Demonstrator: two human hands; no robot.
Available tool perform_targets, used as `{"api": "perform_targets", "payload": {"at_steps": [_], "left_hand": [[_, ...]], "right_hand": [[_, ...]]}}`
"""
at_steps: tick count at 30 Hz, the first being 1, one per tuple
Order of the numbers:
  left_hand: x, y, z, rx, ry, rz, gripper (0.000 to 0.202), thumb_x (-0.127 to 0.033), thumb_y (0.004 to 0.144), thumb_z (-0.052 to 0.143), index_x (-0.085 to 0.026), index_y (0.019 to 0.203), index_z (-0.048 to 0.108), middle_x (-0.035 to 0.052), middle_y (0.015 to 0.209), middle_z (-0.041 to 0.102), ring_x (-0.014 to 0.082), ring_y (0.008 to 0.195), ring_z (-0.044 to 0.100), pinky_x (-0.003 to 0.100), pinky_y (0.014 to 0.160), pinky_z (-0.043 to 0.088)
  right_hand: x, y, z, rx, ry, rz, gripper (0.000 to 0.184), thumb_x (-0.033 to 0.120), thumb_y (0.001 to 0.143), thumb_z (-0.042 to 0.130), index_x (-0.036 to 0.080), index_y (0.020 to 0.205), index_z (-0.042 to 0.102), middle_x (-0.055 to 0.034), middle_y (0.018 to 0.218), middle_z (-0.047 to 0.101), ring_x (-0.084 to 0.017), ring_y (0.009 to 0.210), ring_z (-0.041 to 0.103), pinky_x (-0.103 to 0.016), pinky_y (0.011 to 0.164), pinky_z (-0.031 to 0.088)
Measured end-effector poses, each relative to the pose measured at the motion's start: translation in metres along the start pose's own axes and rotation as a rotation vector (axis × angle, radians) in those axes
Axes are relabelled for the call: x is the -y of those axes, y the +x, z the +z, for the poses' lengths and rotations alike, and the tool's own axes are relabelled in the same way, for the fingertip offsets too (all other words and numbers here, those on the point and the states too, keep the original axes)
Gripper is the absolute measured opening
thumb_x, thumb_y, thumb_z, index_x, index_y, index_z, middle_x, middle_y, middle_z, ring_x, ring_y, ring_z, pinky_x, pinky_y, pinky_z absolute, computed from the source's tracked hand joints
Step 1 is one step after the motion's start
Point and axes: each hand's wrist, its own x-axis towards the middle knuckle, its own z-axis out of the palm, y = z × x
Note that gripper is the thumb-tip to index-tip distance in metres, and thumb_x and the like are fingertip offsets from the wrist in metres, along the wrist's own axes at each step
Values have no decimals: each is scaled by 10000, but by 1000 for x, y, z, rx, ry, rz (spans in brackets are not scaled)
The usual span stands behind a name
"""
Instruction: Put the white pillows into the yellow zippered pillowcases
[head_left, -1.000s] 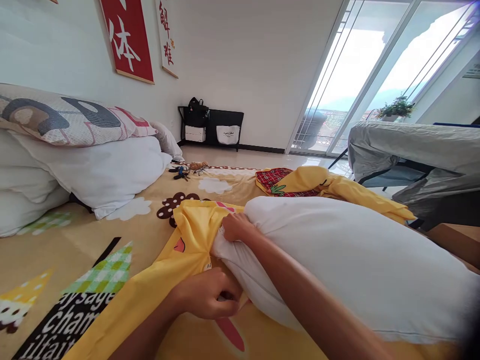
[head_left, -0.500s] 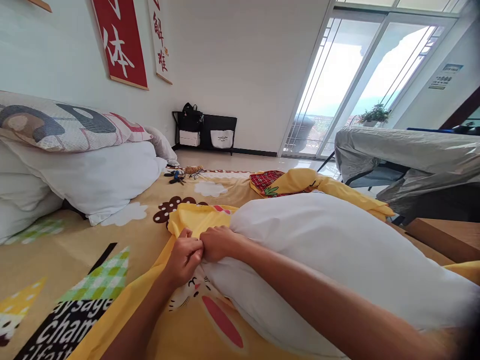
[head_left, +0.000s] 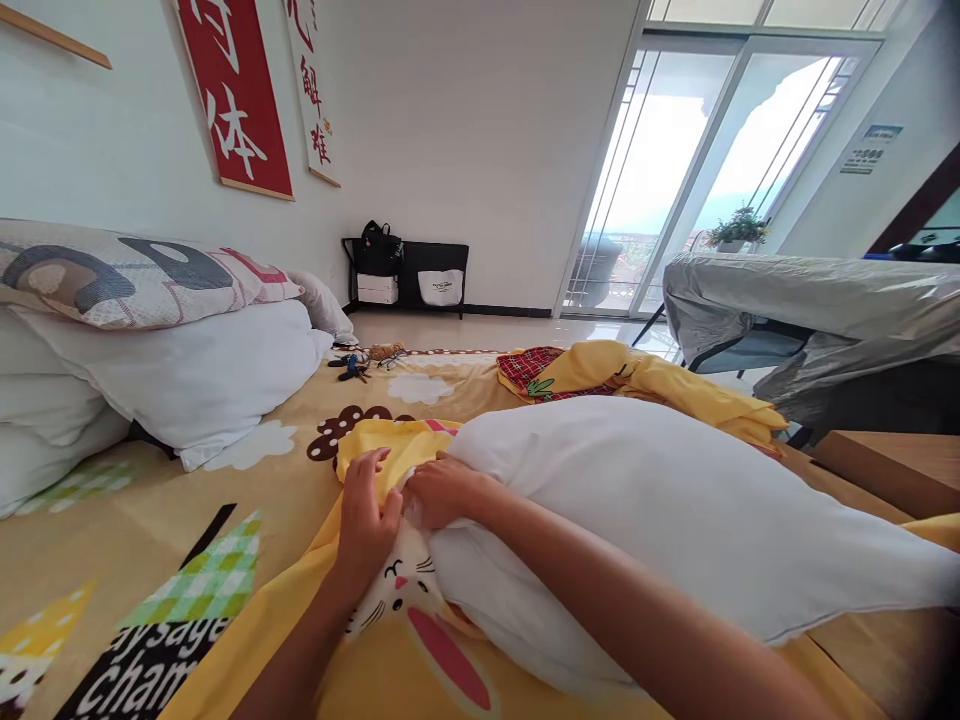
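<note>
A white pillow [head_left: 600, 490] lies across a yellow pillowcase [head_left: 420, 665] printed with a rabbit face. My right hand [head_left: 448, 492] is closed on the left end of the pillow, its forearm stretched over the white cloth. Just left of it, my left hand [head_left: 367, 512] has its fingers spread and curved over the yellow fabric, with a gap between thumb and fingers. The fingertips of the right hand are partly hidden in the folds.
Stacked white pillows [head_left: 187, 370] and a patterned pillow [head_left: 142, 275] rest at the left. Another yellow cloth [head_left: 637, 370] lies beyond the pillow. Small tools [head_left: 351, 366] and twine [head_left: 384, 352] sit near the bedspread's far edge. A cardboard box [head_left: 885, 470] stands at the right.
My left hand has let go beside the right hand and opened its fingers. The right hand keeps its grip, and the camera view has tilted slightly upward.
</note>
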Motion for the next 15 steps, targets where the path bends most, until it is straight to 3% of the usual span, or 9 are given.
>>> {"api": "perform_targets", "payload": {"at_steps": [1,3,6,9,11,13,15], "left_hand": [[3,1,3,43,32,-65,400,-251,766,486,-159,1154,523,121,1132,571,248,1007,545,410,885,450],[8,2,8,241,43,-170,383,-284,745,514,-160,1106,545,121,1113,585,259,1013,556,422,899,452],[8,2,12,471,24,-225,259,-229,740,501,-176,988,557,83,1013,626,224,949,584,362,864,463],[2,0,13,521,69,-231,189,-140,753,452,-193,910,542,64,957,651,204,910,593,321,821,452],[-2,0,14,529,110,-224,182,-134,782,437,-194,916,544,79,984,656,216,942,592,326,825,440],[-4,-1,14,531,143,-214,190,-152,801,439,-189,953,548,102,1038,649,235,994,582,339,846,426],[-4,-1,14,534,150,-212,203,-178,813,439,-187,983,550,110,1058,646,246,1013,578,342,850,419]], "right_hand": [[-1,-2,-1,9,-6,-5,261,252,774,574,155,988,686,-129,1019,708,-262,1004,647,-407,934,431],[2,-6,-3,43,-30,-5,322,249,768,577,150,1059,672,-138,1079,693,-260,1036,634,-427,965,408],[5,-13,-11,99,-106,-2,410,307,742,654,131,1113,664,-163,1146,667,-283,1092,603,-455,1021,352],[-16,-26,-39,149,10,-102,531,400,740,694,224,1236,620,-90,1231,644,-279,1164,560,-449,1058,305],[-47,-37,-58,76,160,-105,633,488,760,674,294,1346,533,-41,1353,565,-266,1247,495,-404,1057,313],[-83,-45,-64,-92,171,38,844,558,690,722,278,1432,434,-69,1468,436,-300,1335,387,-396,1066,297],[-109,-50,-50,-35,157,181,945,572,672,733,264,1479,350,-104,1477,415,-322,1333,383,-416,1056,302]]}}
